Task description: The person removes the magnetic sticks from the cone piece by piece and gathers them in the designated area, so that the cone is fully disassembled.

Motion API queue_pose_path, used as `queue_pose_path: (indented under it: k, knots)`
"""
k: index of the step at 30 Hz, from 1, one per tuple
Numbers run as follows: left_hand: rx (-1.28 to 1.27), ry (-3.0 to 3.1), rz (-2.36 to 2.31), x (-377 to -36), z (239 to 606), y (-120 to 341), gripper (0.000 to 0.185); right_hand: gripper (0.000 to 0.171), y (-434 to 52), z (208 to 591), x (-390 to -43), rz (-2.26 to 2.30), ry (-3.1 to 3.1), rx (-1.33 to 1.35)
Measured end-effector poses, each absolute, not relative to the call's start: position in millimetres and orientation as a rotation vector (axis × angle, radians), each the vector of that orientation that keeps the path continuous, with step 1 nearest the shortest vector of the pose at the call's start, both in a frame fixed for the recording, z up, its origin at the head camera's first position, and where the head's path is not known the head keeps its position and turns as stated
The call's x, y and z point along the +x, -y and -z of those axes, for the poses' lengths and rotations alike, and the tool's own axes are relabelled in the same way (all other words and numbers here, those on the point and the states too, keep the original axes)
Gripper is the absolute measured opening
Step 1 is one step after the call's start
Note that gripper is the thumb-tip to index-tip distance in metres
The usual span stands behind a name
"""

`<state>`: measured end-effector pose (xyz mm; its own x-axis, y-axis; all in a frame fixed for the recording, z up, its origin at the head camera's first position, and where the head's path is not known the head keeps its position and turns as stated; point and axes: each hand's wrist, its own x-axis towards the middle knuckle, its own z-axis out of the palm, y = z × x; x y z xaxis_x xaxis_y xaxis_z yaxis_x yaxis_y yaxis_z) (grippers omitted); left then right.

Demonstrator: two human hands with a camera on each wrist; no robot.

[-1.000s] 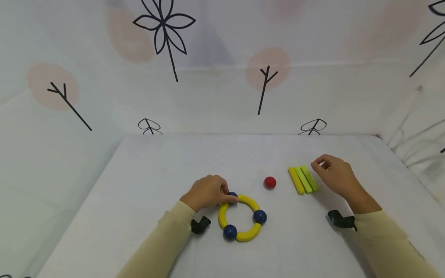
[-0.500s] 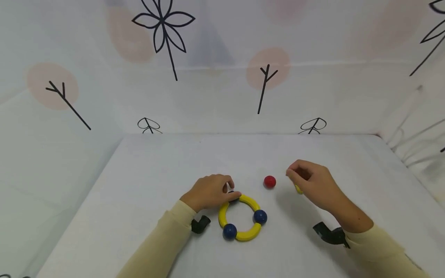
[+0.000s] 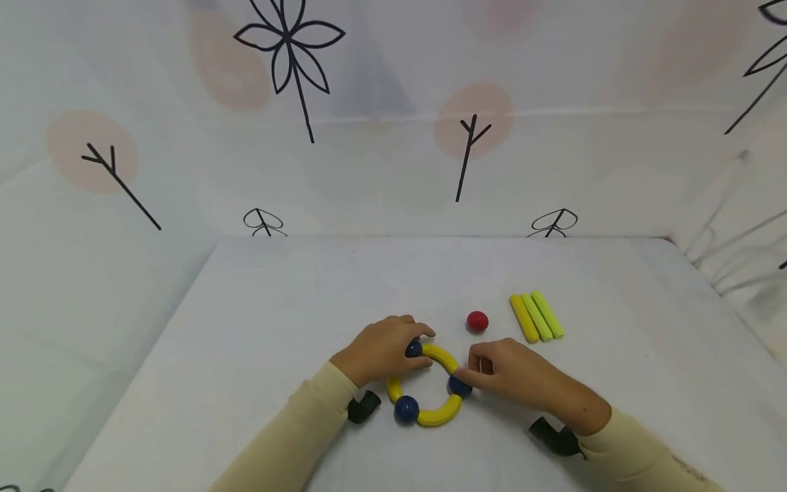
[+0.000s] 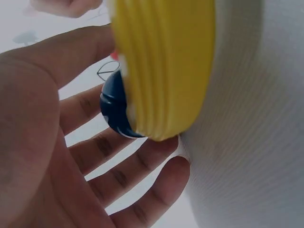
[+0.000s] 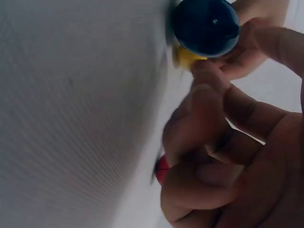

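Head view: the left hand is pinching the blue ball at the yellow ring's twelve o'clock, apparently steadying it, while the right hand is pinching the three o'clock ball.

Left wrist: fingers are curling around that ball.

Right wrist: fingertips are nipping the ball.

Glossy blue balls, ribbed yellow arcs, white cloth table
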<state>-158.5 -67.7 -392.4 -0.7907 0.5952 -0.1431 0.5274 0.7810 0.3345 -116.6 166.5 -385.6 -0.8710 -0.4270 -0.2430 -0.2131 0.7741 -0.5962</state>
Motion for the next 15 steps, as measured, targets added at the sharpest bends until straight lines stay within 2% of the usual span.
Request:
queue_pose_path:
  k: [6, 15]
  knots:
    - [0.946, -2.767, -0.383, -153.5, 393.0, 65.7, 0.039, 0.039, -162.2, 391.7, -111.8, 0.702, -2.622, -0.52]
    - [0.96, -2.795, -0.399, -152.4, 394.2, 63.3, 0.03, 0.039, -158.9, 393.3, -112.2, 0.653, -2.635, -0.466]
